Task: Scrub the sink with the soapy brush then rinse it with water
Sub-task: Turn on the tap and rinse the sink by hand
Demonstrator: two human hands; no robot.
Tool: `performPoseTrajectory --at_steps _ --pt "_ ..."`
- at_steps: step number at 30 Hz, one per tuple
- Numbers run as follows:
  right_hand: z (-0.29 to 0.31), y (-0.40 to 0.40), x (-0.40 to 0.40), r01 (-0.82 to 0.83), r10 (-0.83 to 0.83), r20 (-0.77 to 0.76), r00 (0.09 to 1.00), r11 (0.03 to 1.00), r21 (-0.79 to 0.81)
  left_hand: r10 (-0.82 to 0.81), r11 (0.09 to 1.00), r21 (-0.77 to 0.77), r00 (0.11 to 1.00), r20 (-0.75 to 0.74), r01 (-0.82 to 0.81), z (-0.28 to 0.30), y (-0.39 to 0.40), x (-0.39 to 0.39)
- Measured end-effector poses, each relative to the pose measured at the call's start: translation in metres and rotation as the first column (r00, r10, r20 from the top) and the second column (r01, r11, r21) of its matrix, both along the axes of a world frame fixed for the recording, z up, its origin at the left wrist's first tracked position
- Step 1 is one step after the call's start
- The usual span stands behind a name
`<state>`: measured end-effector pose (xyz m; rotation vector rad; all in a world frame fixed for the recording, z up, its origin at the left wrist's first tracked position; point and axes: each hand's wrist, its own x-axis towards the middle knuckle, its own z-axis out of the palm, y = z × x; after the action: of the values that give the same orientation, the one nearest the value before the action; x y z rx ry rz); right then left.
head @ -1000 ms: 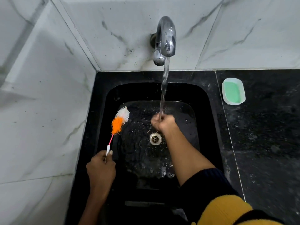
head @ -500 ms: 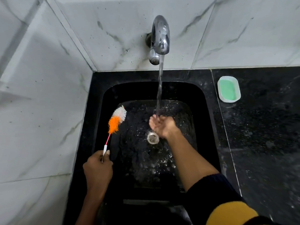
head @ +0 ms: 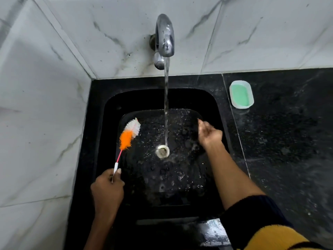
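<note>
We find no writing, label, brand, number or sign that can be read anywhere in this view.

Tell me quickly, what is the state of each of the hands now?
Left hand: closed, holding the brush by its handle.
Right hand: open, holding nothing, beside the water stream over the sink.
</note>
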<state>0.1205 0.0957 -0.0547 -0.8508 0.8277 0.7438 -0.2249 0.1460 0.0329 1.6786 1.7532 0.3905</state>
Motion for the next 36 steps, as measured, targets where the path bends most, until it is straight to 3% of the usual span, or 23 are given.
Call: performPoseTrajectory --at_steps 2,4,8,12,17,19,20,21,23,24,25,26,28,29,31,33,36 --pt "-0.011 -0.019 -0.017 0.010 -0.009 0.009 1.000 0.983 -0.182 -0.001 1.000 -0.029 1.000 0.009 0.002 -0.002 -0.004 0.000" --pt "-0.022 -0.020 -0.043 -0.089 0.082 -0.041 0.996 0.970 -0.228 -0.006 0.999 -0.049 1.000 0.010 0.006 -0.003 -0.006 0.000" --pt "-0.017 0.023 -0.085 -0.426 0.416 -0.108 0.903 0.899 -0.099 -0.006 0.998 -0.061 1.000 0.006 0.007 -0.004 -0.006 0.000" --pt "0.009 0.075 -0.091 -0.503 0.509 -0.113 0.853 0.860 0.082 0.013 0.999 -0.037 1.000 0.017 -0.012 -0.001 -0.007 -0.002" --pt "0.029 0.087 -0.085 -0.733 0.741 0.033 0.671 0.656 0.180 0.040 0.999 -0.027 0.999 0.014 -0.040 0.002 -0.007 -0.009" --pt "0.029 0.071 -0.073 -0.864 0.871 0.098 0.481 0.453 0.221 0.045 0.998 -0.033 0.999 0.018 -0.045 0.004 -0.007 -0.012" --pt "0.029 0.060 -0.064 -0.949 0.948 0.133 0.291 0.267 0.170 0.048 0.998 -0.037 0.999 0.026 -0.047 0.005 -0.008 -0.014" --pt "0.027 0.050 -0.054 -0.996 0.986 0.164 0.028 0.014 0.088 0.050 0.998 -0.038 0.998 0.028 -0.049 0.005 -0.008 -0.015" --pt "0.025 0.018 -0.037 -0.875 0.870 0.109 -0.481 -0.484 0.000 0.041 0.998 -0.040 0.999 0.022 -0.040 0.003 -0.008 -0.016" --pt "0.023 0.002 -0.033 -0.750 0.749 0.029 -0.661 -0.661 -0.014 0.037 0.998 -0.041 0.999 0.018 -0.037 0.002 -0.008 -0.017" --pt "0.023 -0.012 -0.032 -0.628 0.638 -0.090 -0.765 -0.770 -0.115 0.038 0.998 -0.047 0.999 0.020 -0.038 0.000 -0.008 -0.017" --pt "0.026 -0.025 -0.033 -0.494 0.562 -0.222 -0.797 -0.817 -0.296 0.039 0.998 -0.050 0.999 0.021 -0.038 -0.003 -0.008 -0.018" --pt "0.035 -0.033 -0.027 -0.120 0.471 -0.415 -0.778 -0.761 -0.637 0.028 0.999 -0.042 1.000 0.013 -0.027 -0.005 -0.009 -0.016" --pt "0.037 -0.027 -0.021 -0.082 0.489 -0.414 -0.768 -0.716 -0.693 0.021 0.999 -0.043 1.000 0.008 -0.021 -0.005 -0.009 -0.015" --pt "0.041 -0.003 -0.013 -0.387 0.685 -0.220 -0.695 -0.613 -0.689 0.011 0.999 -0.049 1.000 0.005 -0.011 -0.004 -0.012 -0.012" --pt "0.039 0.022 -0.012 -0.725 0.926 0.008 -0.377 -0.290 -0.625 0.006 0.999 -0.046 1.000 0.016 -0.006 -0.003 -0.013 -0.010" --pt "0.036 0.051 -0.030 -0.929 0.985 0.165 0.057 0.113 -0.353 0.011 0.999 -0.048 1.000 0.022 -0.010 -0.003 -0.014 -0.009"
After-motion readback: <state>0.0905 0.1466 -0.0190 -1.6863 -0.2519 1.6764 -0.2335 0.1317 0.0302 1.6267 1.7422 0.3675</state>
